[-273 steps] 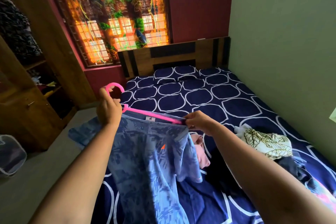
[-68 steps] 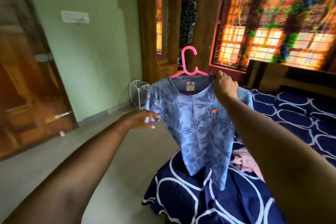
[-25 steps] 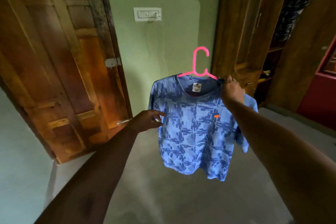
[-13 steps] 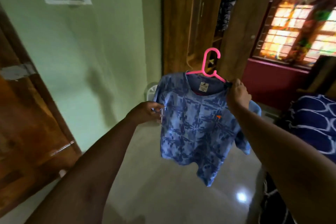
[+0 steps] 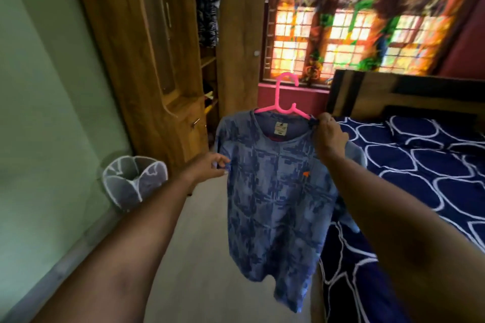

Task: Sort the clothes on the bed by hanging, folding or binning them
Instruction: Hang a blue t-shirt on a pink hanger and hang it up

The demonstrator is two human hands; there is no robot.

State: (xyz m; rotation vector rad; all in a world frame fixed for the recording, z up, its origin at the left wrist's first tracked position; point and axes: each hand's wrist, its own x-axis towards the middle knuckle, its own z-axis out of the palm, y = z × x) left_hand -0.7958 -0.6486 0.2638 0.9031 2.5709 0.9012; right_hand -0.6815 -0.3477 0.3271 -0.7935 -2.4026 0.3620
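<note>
Holding a blue T-shirt with a darker blocky print (image 5: 273,191) up in the air on a pink plastic hanger (image 5: 282,102), hook upright and free, over the pale floor (image 5: 199,257) just off the near left edge of a bed (image 5: 420,165) covered in a navy sheet with white rings.

Gripping with the right hand (image 5: 328,136), fingers curled tight round the hanger's right arm and the shoulder cloth over it.

Pinching the hem of the T-shirt's sleeve on the left of the view with the left hand (image 5: 210,168), thumb against fingertips.

Behind the T-shirt, a brown wooden wardrobe (image 5: 147,60) with dark clothes inside.

Near its foot, against the green wall, a white mesh laundry bin (image 5: 133,181).

Beyond the bed, a dark wooden headboard (image 5: 393,97) under a bright patterned curtain (image 5: 354,21).
</note>
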